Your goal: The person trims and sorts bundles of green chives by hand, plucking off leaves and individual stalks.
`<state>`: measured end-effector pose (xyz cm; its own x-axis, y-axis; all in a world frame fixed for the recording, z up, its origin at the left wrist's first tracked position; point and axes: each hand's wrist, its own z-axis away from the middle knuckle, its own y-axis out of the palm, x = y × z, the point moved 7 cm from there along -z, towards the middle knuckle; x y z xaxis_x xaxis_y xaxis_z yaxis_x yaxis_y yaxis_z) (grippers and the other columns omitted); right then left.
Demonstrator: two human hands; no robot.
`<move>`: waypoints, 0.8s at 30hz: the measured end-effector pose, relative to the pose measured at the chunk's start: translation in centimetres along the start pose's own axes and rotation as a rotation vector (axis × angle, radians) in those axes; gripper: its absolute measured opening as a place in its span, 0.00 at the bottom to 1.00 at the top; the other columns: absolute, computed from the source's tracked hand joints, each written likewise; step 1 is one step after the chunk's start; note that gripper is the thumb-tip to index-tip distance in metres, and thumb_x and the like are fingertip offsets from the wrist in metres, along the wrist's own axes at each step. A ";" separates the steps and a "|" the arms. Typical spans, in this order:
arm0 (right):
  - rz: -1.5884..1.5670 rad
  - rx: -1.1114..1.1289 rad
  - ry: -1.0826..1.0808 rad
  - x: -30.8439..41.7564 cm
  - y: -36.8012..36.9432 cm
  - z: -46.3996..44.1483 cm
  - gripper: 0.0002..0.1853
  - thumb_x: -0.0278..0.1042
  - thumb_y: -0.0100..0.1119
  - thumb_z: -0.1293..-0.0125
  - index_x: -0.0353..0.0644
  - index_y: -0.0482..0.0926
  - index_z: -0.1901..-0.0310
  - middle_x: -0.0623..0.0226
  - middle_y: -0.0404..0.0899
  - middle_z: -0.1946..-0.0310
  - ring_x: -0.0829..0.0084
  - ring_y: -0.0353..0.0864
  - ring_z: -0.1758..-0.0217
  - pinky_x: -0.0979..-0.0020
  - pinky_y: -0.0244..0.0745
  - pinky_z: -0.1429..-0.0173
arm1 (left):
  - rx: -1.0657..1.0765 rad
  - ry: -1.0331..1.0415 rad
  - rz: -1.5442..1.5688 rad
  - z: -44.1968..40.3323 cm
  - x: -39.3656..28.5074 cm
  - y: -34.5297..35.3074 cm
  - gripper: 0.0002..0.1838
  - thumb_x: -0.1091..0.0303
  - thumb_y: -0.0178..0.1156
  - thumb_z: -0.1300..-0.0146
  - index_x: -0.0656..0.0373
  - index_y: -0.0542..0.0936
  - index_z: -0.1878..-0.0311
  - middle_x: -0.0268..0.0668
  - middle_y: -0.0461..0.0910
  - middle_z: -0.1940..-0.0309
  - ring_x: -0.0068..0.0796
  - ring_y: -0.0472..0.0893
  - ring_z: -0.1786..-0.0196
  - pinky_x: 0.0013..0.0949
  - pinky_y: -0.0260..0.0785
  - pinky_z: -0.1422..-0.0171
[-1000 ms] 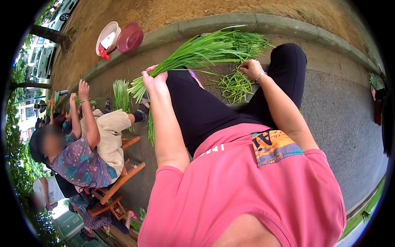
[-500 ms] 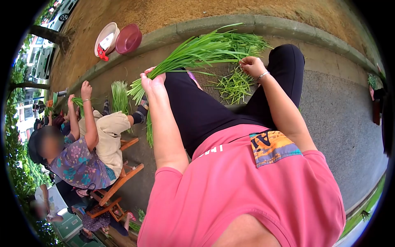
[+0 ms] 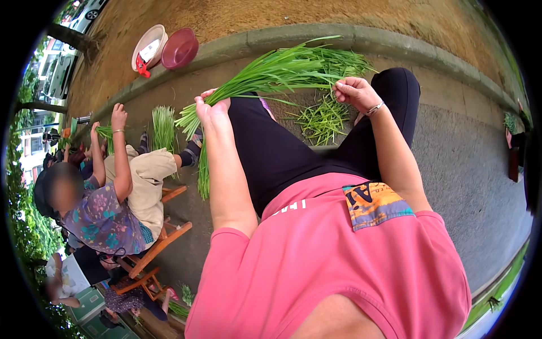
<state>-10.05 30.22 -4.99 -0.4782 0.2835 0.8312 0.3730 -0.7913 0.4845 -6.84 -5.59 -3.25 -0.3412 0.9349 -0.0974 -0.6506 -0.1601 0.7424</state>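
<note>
My left hand is wrapped round the pale stem ends of a big bunch of garlic chives, whose leaves fan out to the right above my knees. At the leaf tips, my right hand has its thumb and fingers pinched together, seemingly on a thin chive leaf. Loose chive scraps lie in a pile on the ground between my legs. Behind the bunch, more cut chives are heaped near the kerb. Further chives hang or lie below my left wrist.
A pink basin and a pale basin with a red-and-white item stand beyond the concrete kerb. To the left, a person sits on a wooden stool, holding chives, with a chive bundle nearby. Other people sit behind.
My right hand has moved slightly right, away from the leaf tips, with its fingers still pinched. My left hand keeps its hold on the chives. The seated person's hands have lowered slightly leftward.
</note>
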 end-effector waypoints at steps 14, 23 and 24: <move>0.342 -0.644 -0.069 -0.5 -5.2 0.1 0.06 0.28 0.56 0.46 0.37 0.78 0.68 0.73 0.73 0.80 0.83 0.68 0.82 0.79 0.66 0.79 | 0.010 -0.019 0.052 0.3 0.4 0.2 0.27 0.44 0.38 0.35 0.52 0.64 0.84 0.28 0.63 0.90 0.23 0.65 0.84 0.30 0.62 0.72; 0.701 -0.420 -0.164 -0.8 -4.2 -1.0 0.09 0.28 0.53 0.42 0.35 0.80 0.62 0.70 0.79 0.73 0.82 0.72 0.74 0.78 0.70 0.67 | 0.042 0.025 -0.028 0.5 0.2 0.2 0.27 0.44 0.38 0.35 0.53 0.64 0.84 0.29 0.62 0.90 0.24 0.65 0.83 0.31 0.62 0.71; 0.414 -0.376 -0.052 -0.9 -3.7 -0.8 0.10 0.32 0.50 0.38 0.36 0.78 0.62 0.69 0.78 0.73 0.81 0.73 0.74 0.78 0.71 0.66 | 0.046 0.015 -0.020 0.5 0.2 0.2 0.27 0.44 0.37 0.35 0.53 0.64 0.83 0.29 0.62 0.89 0.24 0.65 0.83 0.31 0.62 0.71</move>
<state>-11.67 32.51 -7.73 -0.3087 -0.0734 0.9483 0.2079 -0.9781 -0.0080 -6.72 -5.24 -2.77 -0.3390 0.9328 -0.1226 -0.6256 -0.1262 0.7699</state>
